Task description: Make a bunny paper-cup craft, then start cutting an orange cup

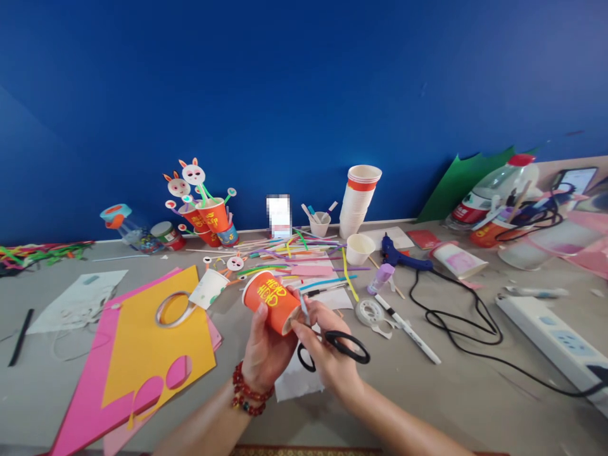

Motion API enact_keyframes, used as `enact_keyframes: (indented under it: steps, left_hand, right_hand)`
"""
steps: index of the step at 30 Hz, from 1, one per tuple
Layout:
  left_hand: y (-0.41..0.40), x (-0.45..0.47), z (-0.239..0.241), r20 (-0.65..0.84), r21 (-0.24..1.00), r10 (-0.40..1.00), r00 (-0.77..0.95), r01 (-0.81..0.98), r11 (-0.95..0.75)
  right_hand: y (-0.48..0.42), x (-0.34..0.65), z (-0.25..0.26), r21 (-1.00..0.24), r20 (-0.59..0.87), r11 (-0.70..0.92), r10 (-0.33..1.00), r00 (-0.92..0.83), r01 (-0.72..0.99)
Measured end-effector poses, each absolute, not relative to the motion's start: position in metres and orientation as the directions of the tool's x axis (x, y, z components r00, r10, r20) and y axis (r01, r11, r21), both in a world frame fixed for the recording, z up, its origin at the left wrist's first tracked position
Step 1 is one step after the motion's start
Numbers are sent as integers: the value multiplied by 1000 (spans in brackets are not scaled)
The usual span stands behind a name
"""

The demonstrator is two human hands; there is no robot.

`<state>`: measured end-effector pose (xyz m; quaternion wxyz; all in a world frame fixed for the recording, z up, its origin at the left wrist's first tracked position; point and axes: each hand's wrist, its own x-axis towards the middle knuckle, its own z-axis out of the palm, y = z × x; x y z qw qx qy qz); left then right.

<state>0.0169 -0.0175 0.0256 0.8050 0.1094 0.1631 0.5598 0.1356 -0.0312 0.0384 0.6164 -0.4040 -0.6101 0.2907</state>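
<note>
An orange paper cup (270,301) with yellow lettering lies tilted on its side in my left hand (270,351), whose fingers and thumb are wrapped round it. Beaded red bracelets circle that wrist. My right hand (330,354) is closed on a pair of scissors with black handles (349,347). The blades point up and away, close beside the cup's end on the right. My right fingertips touch the cup's edge there. Whether the blades cut into the cup is hidden by my fingers. A piece of white paper (297,383) lies under my hands.
Yellow card (156,342) and pink card (80,405) lie left, with a tape roll (175,309) on top. Pipe cleaners (270,248) and a stack of cups (357,206) stand behind. Right are a glue gun (401,256), its black cable, a marker (413,335) and a power strip (555,335).
</note>
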Motion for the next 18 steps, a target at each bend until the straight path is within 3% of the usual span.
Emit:
enact_keyframes:
  steps: [4,8,13,18]
  left_hand:
    - [-17,16,27,-156,363,933,325,-859,360]
    - [-16,15,27,-179,345,916,359,-849,400]
    - [-16,16,27,-149,329,924,353,-863,383]
    - [-16,18,25,-120,357,939,323,-868,345]
  right_hand:
    - [-27,143,40,-635,712,690,697,-82,347]
    - [-24,146,41,-444,776,755,594,-215,483]
    - [-26,144,37,-660,707,692,704,-70,294]
    - [-30,137,38,-858,510,504,858,56,99]
